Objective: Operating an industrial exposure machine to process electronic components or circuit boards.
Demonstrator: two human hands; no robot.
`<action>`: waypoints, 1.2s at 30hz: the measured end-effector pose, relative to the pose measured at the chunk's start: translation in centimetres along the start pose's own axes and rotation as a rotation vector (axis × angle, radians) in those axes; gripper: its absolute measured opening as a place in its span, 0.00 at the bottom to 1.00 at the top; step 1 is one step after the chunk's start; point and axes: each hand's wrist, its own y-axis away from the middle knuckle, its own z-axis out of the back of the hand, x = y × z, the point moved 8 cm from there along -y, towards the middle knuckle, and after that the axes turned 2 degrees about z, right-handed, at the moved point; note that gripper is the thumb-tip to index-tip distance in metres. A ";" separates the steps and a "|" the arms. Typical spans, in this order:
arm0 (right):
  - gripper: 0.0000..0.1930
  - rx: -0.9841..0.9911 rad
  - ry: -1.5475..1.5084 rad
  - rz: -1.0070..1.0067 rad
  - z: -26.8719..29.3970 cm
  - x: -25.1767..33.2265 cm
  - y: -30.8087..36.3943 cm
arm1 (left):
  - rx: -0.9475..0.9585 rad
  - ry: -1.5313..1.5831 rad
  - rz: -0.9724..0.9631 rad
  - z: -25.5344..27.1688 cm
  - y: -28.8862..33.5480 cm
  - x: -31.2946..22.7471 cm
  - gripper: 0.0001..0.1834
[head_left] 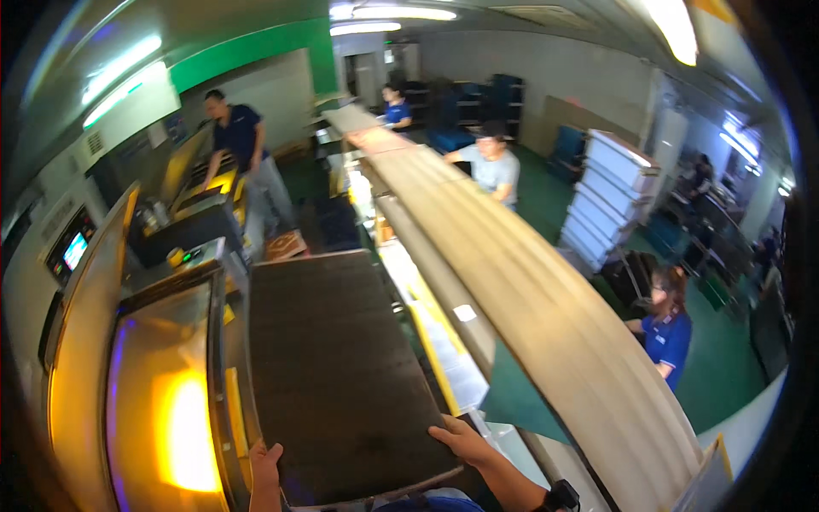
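Note:
A large dark brown rectangular panel (341,367) stretches away in front of me. My left hand (266,465) is closed on its near left edge, thumb on top. At the near right edge my right hand (461,439) grips the same panel, thumb over the upper face, other fingers mostly hidden. Just left of the panel is a framed bed (141,350) with a bright yellow glow in its surface. A tall lid-like frame (90,341) stands raised on the bed's far left side.
A long pale conveyor-like table (512,256) runs along my right. Co-workers (670,337) stand beyond it, and another person (239,136) leans over a yellow-lit machine ahead left. A control screen (75,250) is on the left. White stacked boxes (606,200) stand at right.

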 end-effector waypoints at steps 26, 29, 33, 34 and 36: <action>0.37 0.994 0.670 0.433 -54.6 -0.2 -25.0 | -1.199 -1.143 0.470 37.3 20.7 9.0 0.45; 0.37 0.784 0.751 1.112 -61.8 13.0 -19.3 | -1.059 -1.156 0.451 37.3 18.7 10.7 0.45; 0.37 0.474 0.547 1.773 -68.0 26.0 -14.3 | -1.064 -1.110 0.489 39.1 18.6 10.6 0.44; 0.35 0.454 0.593 1.987 -70.4 28.2 -12.6 | -1.059 -1.072 0.503 39.2 18.8 10.0 0.45; 0.22 0.685 0.725 1.751 -75.9 29.4 -14.5 | -1.088 -1.127 0.517 38.8 19.4 8.6 0.43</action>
